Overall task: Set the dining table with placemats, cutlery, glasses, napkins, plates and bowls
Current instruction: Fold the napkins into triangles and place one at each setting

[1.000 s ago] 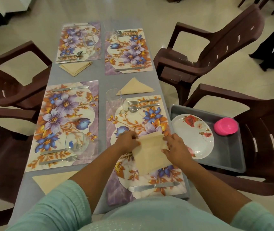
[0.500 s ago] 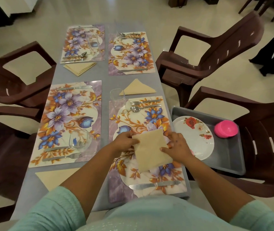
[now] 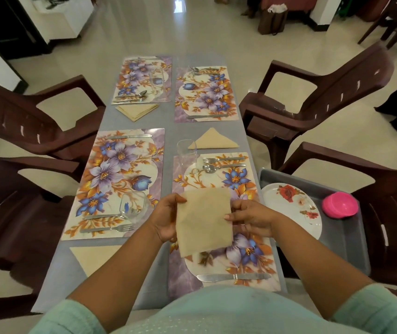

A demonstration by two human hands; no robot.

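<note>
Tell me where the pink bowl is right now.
In the head view the pink bowl sits upside down in the grey tray on the right-hand chair, just right of the floral plate and off the table.

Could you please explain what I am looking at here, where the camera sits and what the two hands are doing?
There is no machine here: a person wears one wide-angle camera on the head, looking down at their own hands. The left hand and right hand hold a beige napkin by its side edges, above the near right placemat. The table carries four floral placemats with cutlery, glasses and three folded napkins. On a chair to the right, a grey tray holds a flowered plate and a pink bowl.
</note>
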